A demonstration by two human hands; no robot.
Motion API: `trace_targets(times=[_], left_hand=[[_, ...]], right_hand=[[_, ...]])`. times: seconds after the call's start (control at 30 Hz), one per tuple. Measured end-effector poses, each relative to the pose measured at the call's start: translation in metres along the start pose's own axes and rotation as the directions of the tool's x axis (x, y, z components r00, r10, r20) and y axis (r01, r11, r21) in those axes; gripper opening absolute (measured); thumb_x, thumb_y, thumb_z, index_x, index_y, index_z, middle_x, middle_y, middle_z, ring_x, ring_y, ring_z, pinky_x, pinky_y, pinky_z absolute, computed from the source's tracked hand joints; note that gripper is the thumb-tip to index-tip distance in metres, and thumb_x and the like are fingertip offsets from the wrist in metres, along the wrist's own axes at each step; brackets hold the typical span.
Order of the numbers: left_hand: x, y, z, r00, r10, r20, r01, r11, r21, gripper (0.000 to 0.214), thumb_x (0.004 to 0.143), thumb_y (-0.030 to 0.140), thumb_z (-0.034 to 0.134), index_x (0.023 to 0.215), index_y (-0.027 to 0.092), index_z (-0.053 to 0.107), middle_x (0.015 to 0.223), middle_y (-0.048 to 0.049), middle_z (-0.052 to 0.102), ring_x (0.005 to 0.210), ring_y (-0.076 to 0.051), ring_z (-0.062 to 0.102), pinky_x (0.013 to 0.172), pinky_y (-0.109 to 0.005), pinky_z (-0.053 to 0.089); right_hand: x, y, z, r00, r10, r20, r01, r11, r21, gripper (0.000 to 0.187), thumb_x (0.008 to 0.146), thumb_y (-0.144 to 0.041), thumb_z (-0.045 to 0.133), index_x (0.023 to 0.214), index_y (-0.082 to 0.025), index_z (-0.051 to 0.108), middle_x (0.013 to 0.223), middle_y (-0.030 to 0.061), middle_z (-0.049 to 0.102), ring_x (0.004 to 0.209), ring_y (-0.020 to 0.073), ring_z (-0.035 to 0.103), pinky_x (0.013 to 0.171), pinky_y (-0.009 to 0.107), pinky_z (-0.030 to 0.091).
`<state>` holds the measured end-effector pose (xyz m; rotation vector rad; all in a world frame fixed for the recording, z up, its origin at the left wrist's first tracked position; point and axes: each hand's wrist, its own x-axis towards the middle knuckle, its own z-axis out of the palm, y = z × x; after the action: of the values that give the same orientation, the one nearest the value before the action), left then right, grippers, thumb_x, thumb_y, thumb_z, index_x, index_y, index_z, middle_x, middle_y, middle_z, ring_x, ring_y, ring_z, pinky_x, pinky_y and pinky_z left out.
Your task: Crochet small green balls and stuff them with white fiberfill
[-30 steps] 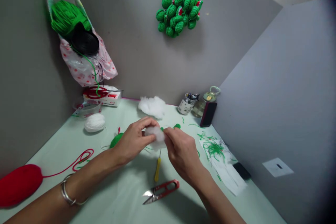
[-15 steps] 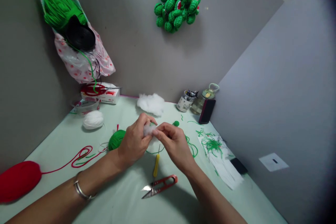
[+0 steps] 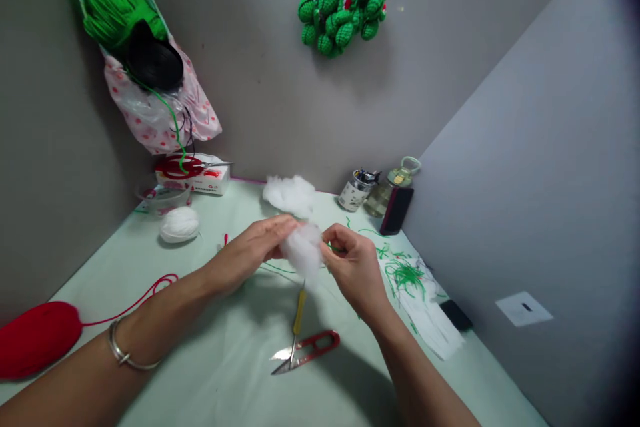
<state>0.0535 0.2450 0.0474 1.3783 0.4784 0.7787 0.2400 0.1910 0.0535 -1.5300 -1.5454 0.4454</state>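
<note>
A tuft of white stuffing hangs between my two hands above the pale green table. My left hand pinches its left side with the fingers closed. My right hand grips its right side, fingers curled. Under the tuft lie a yellow-handled tool and red thread snips. A green strand trails on the table below my left hand.
A bigger heap of stuffing lies at the back, with a tin, a bottle and a dark phone to its right. White yarn ball, red yarn, green thread scraps on paper. Crocheted green pieces hang on the wall.
The stuffing between my hands has been pulled out into a larger, looser tuft. Both hands have moved slightly right and apart, and the green ball beside my left wrist is no longer visible.
</note>
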Motion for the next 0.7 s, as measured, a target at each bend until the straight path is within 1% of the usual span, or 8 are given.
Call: trace_targets(times=[0.1, 0.17, 0.27, 0.37, 0.47, 0.53, 0.63, 0.7], left_hand=[[0.004, -0.007, 0.002, 0.997, 0.032, -0.066, -0.031, 0.999, 0.006, 0.016, 0.090, 0.035, 0.072, 0.091, 0.020, 0.067, 0.120, -0.0067, 0.069, 0.100, -0.021, 0.064, 0.087, -0.031, 0.049], [0.006, -0.013, 0.004, 0.992, 0.038, -0.120, -0.038, 0.999, 0.006, 0.016, 0.085, 0.030, 0.075, 0.094, 0.020, 0.066, 0.115, -0.0050, 0.069, 0.092, -0.018, 0.064, 0.080, -0.029, 0.048], [0.007, -0.017, 0.005, 0.990, 0.061, -0.129, -0.055, 0.997, 0.051, 0.017, 0.083, 0.026, 0.075, 0.097, 0.019, 0.068, 0.101, -0.0030, 0.069, 0.092, -0.019, 0.064, 0.082, -0.030, 0.048], [0.008, -0.016, 0.004, 0.994, 0.051, -0.099, -0.045, 0.997, 0.063, 0.015, 0.081, 0.025, 0.075, 0.093, 0.018, 0.069, 0.097, -0.0029, 0.070, 0.095, -0.019, 0.064, 0.086, -0.031, 0.047], [0.008, -0.015, 0.002, 0.995, 0.034, -0.097, -0.029, 0.998, 0.056, 0.017, 0.081, 0.030, 0.076, 0.089, 0.017, 0.068, 0.093, -0.0019, 0.068, 0.089, -0.018, 0.063, 0.082, -0.029, 0.047], [0.008, -0.016, 0.002, 0.995, 0.034, -0.096, -0.029, 0.998, 0.056, 0.017, 0.083, 0.032, 0.074, 0.089, 0.018, 0.066, 0.090, -0.0015, 0.067, 0.085, -0.017, 0.062, 0.079, -0.029, 0.047], [0.006, -0.017, 0.004, 0.992, 0.043, -0.120, -0.036, 0.997, 0.064, 0.014, 0.084, 0.028, 0.068, 0.090, 0.020, 0.059, 0.098, -0.0022, 0.068, 0.082, -0.016, 0.061, 0.073, -0.028, 0.047], [0.005, -0.019, 0.009, 0.979, 0.088, -0.184, -0.068, 0.991, 0.114, 0.014, 0.081, 0.021, 0.064, 0.087, 0.022, 0.051, 0.107, -0.0032, 0.067, 0.082, -0.016, 0.062, 0.070, -0.028, 0.046]], right_hand=[[-0.001, -0.002, 0.000, 1.000, -0.015, 0.020, 0.015, 1.000, -0.006, 0.023, 0.080, -0.029, 0.059, 0.062, -0.022, 0.046, 0.056, -0.0078, 0.033, 0.053, 0.0086, 0.027, 0.052, 0.026, 0.021], [-0.002, -0.004, 0.000, 0.999, -0.018, 0.049, 0.018, 1.000, -0.002, 0.022, 0.081, -0.029, 0.058, 0.064, -0.022, 0.047, 0.056, -0.0076, 0.035, 0.053, 0.0088, 0.028, 0.052, 0.026, 0.022], [-0.004, -0.005, 0.000, 0.996, -0.004, 0.090, 0.004, 1.000, -0.003, 0.020, 0.082, -0.027, 0.056, 0.064, -0.022, 0.048, 0.056, -0.0076, 0.036, 0.054, 0.0091, 0.029, 0.053, 0.026, 0.023], [-0.004, -0.005, -0.002, 0.991, 0.010, 0.132, -0.009, 1.000, -0.014, 0.021, 0.084, -0.026, 0.057, 0.065, -0.022, 0.049, 0.056, -0.0078, 0.034, 0.055, 0.0095, 0.029, 0.054, 0.027, 0.023], [-0.004, -0.006, -0.006, 0.980, -0.003, 0.197, 0.001, 1.000, 0.010, 0.019, 0.089, -0.027, 0.057, 0.071, -0.021, 0.053, 0.060, -0.0067, 0.041, 0.058, 0.0102, 0.034, 0.056, 0.027, 0.026], [-0.004, -0.007, -0.010, 0.968, -0.018, 0.251, 0.003, 0.998, 0.060, 0.018, 0.093, -0.028, 0.054, 0.077, -0.021, 0.056, 0.065, -0.0054, 0.047, 0.061, 0.0105, 0.038, 0.058, 0.027, 0.029], [-0.006, -0.012, -0.013, 0.933, -0.030, 0.359, -0.036, 0.984, 0.175, 0.020, 0.097, -0.034, 0.054, 0.084, -0.020, 0.060, 0.070, -0.0052, 0.047, 0.063, 0.0107, 0.039, 0.059, 0.026, 0.031], [-0.008, -0.016, -0.012, 0.920, -0.032, 0.391, -0.058, 0.975, 0.214, 0.019, 0.096, -0.037, 0.058, 0.087, -0.020, 0.061, 0.069, -0.0063, 0.042, 0.063, 0.0105, 0.036, 0.058, 0.026, 0.030]])
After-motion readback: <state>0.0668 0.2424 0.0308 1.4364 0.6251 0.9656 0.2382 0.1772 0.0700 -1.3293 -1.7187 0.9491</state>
